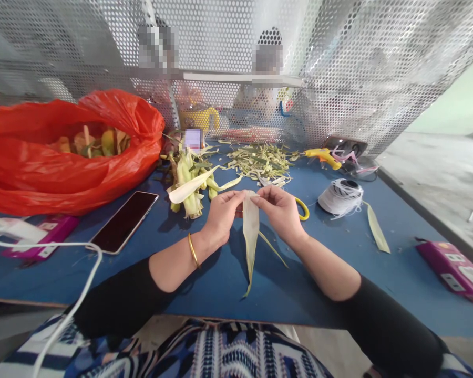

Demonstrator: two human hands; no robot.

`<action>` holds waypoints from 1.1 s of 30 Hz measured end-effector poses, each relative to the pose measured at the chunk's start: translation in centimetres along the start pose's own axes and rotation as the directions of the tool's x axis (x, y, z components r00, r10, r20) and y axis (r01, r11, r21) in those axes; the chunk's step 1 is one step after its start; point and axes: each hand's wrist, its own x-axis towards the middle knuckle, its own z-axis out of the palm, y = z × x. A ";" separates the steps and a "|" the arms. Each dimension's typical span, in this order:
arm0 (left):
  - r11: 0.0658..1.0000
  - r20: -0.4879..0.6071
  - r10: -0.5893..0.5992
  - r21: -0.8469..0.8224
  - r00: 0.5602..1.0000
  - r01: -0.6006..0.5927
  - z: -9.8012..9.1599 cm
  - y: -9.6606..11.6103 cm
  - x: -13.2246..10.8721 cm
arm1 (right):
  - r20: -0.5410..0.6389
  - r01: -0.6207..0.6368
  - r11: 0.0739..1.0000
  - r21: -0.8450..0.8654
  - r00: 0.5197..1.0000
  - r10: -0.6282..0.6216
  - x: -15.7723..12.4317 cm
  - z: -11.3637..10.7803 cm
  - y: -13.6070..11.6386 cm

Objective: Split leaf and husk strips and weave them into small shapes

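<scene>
A pale green corn husk (pixel 251 231) hangs between my hands, its pointed tip downward over the blue table. My left hand (pixel 223 212) pinches its upper left edge between thumb and fingers. On the upper right edge, my right hand (pixel 278 207) grips the same husk. A thin strip (pixel 273 248) slants down to the right beside it. Just beyond my right hand lies a pair of scissors with a yellow handle (pixel 302 209), partly hidden by that hand. A bundle of husks (pixel 187 181) rests past my left hand.
A red plastic bag (pixel 142 152) stands at the left, near a phone (pixel 124 223) and white cable (pixel 90 283). Husk scraps (pixel 260 160) are piled behind my hands. At right are a thread spool (pixel 341 197), yellow glue gun (pixel 323 156), loose husk (pixel 376 228) and purple box (pixel 453 268). A perforated screen (pixel 220 37) borders the back.
</scene>
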 end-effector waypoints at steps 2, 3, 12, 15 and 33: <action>1.000 0.003 0.001 -0.011 1.000 -0.001 0.0 0.0 0.0 | 0.002 0.001 1.000 0.001 1.000 -0.001 0.0 0.0 0.1; 1.000 0.004 0.003 -0.017 1.000 -0.003 0.0 0.0 0.0 | 0.004 0.002 1.000 0.002 1.000 -0.002 0.0 0.0 0.1; 1.000 0.024 0.016 -0.015 1.000 -0.016 -0.1 0.1 -0.1 | 0.002 -0.005 1.000 -0.027 1.000 0.005 0.0 -0.1 0.3; 0.999 0.007 0.038 0.005 0.999 -0.038 0.0 -0.1 -0.1 | 0.007 0.004 0.999 -0.034 1.000 -0.003 0.0 -0.1 0.4; 0.999 0.004 0.041 0.029 0.999 -0.041 -0.1 -0.5 0.3 | 0.071 0.316 0.831 -0.458 0.945 -0.320 -0.9 -0.4 -0.3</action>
